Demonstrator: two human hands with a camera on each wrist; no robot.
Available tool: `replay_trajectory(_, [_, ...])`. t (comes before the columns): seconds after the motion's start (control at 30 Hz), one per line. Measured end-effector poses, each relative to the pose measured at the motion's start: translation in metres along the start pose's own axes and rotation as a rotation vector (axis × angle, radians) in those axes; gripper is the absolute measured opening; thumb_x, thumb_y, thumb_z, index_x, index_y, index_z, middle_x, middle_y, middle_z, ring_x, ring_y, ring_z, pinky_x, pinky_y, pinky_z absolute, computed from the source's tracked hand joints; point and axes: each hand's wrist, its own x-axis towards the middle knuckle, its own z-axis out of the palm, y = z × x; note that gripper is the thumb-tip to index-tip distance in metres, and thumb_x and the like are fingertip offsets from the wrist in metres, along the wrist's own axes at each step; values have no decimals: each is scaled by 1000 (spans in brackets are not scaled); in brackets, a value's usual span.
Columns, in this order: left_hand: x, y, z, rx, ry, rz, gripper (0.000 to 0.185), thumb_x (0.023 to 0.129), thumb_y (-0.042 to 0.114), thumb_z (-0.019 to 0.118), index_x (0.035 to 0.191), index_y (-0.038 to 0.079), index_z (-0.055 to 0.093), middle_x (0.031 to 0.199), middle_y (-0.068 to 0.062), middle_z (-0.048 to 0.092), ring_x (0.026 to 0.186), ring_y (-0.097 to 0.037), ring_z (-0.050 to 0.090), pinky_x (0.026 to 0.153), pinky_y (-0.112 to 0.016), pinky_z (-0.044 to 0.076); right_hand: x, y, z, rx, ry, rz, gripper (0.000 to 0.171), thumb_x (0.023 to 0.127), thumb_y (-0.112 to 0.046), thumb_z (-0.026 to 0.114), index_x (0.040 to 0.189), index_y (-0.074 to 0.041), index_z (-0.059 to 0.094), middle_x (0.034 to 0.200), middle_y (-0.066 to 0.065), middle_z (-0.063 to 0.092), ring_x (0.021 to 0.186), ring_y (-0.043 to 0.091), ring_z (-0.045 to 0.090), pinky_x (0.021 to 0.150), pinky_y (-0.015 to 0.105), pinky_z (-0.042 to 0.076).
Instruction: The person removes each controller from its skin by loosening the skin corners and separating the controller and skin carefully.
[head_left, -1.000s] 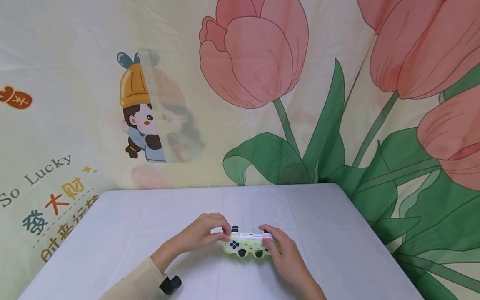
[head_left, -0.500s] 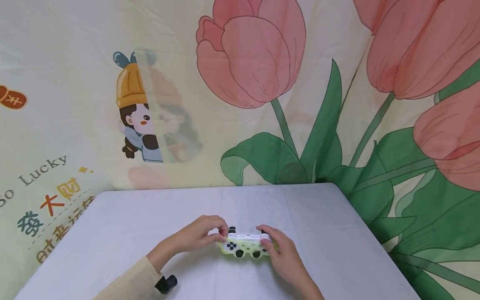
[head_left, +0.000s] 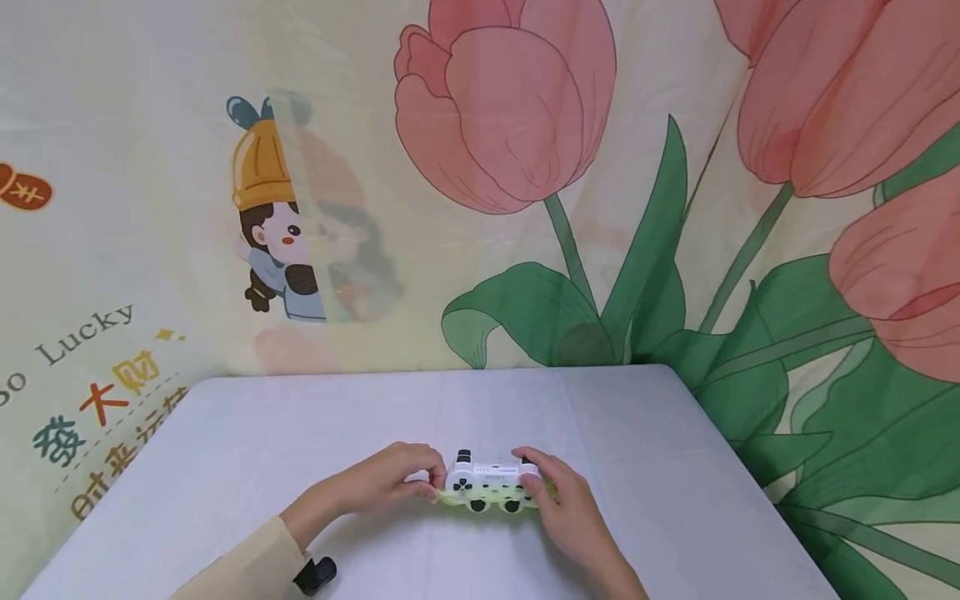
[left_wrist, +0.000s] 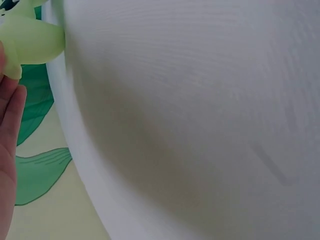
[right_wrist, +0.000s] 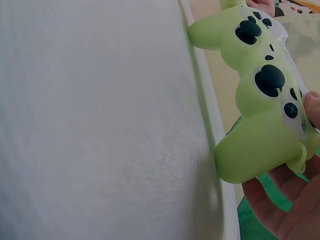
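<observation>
The game controller [head_left: 491,486], white on top with a yellow-green cover and black buttons, sat on the grey table [head_left: 300,433] near its front middle, held between both my hands. My left hand [head_left: 390,479] pinched its left grip with curled fingertips; my right hand [head_left: 567,506] wrapped the right grip, thumb on the face beside a black button [right_wrist: 290,110]. From the right wrist, both grips touched the tabletop. Behind hung a tulip-printed cloth [head_left: 675,208].
</observation>
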Motion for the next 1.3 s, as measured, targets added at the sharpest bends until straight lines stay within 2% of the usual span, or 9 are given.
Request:
replay_trajectory(0.27, [0,1,3,-22,-10,-41,13,96,21,78,96,26,66,97,18,66,92,0,60,85,-25,55,1,-4,-2,6,-28,47,34,106,-30,65,139,-29,68,140,-4,68,135,27,61,111,59,47])
replay_trajectory(0.4, [-1,0,7,-58,38,-64,14,92,18,82,93,26,70,96,17,71,95,1,67,88,-29,58,1,-2,-1,15,-24,52,35,106,-29,66,140,-30,68,142,-4,67,137,26,60,112,59,46])
replay_trajectory(0.6, [-4,1,14,-244,124,-201,17,90,17,86,95,22,70,97,11,72,100,-6,72,94,-28,59,1,2,-1,41,-39,33,44,106,-31,66,149,-39,59,153,-4,59,147,28,51,118,59,40])
replay_trajectory(0.7, [-4,4,16,-305,173,-234,22,88,15,88,99,19,69,102,6,70,103,-11,72,94,-29,60,1,3,-2,47,-45,23,50,105,-32,67,153,-39,54,156,-4,57,148,29,49,119,59,39])
replay_trajectory(0.97, [1,12,20,-308,266,-241,40,82,12,93,109,14,63,117,-3,62,113,-19,67,94,-32,60,0,7,-3,93,-57,28,59,102,-28,73,156,-37,51,151,-3,59,142,26,53,114,59,43])
replay_trajectory(1.03, [2,12,22,-304,278,-254,41,82,12,93,109,15,62,122,-3,62,115,-20,67,95,-32,60,0,7,-3,108,-73,43,61,102,-30,72,158,-37,48,147,-1,62,136,23,56,112,57,45])
replay_trajectory(1.13, [4,14,26,-306,280,-295,42,82,13,93,108,15,60,129,-3,65,116,-22,69,97,-32,59,1,8,-4,121,-91,72,64,103,-35,71,160,-34,43,138,2,66,123,19,62,103,47,52])
replay_trajectory(1.23, [8,16,31,-325,261,-344,46,82,14,93,109,15,56,128,-4,69,113,-21,71,97,-31,59,1,8,-5,113,-113,109,66,104,-39,69,162,-31,39,136,4,67,116,17,65,96,38,55])
replay_trajectory(1.3, [10,17,33,-339,242,-371,48,84,16,92,111,14,53,124,-6,71,109,-19,72,96,-30,59,0,8,-5,111,-126,128,67,104,-40,69,162,-27,37,138,6,67,117,17,66,96,36,54])
